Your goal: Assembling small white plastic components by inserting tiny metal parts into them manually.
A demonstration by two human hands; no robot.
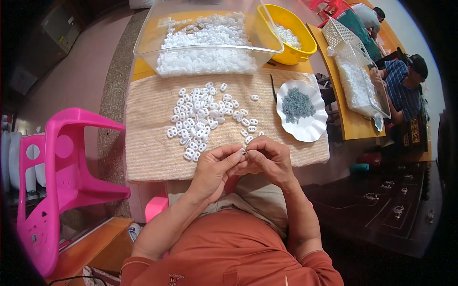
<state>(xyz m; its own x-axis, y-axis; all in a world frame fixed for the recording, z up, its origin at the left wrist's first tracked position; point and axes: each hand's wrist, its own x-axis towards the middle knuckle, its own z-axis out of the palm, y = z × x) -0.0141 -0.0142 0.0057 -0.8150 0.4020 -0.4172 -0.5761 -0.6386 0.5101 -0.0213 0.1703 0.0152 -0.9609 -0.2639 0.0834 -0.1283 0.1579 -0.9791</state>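
Note:
My left hand [214, 168] pinches a small white plastic two-holed piece [242, 151] between thumb and fingertips, just past the cloth's near edge. Closed against it, my right hand [271, 159] has thumb and forefinger pressed together at the piece; a tiny dark bit shows there, too small to name. Beyond my hands, many loose white two-holed pieces [198, 112] lie in a heap on the striped beige towel [148, 138]. To the right, a white scalloped plate [307, 132] holds a pile of tiny grey-blue parts [298, 104].
A large clear plastic bin [210, 52] of white pieces stands at the back, beside a yellow basin [303, 55]. Left is a pink plastic chair [52, 176]. At another table [348, 128] on the right, a person in a checked shirt [403, 86] sits by a clear bin.

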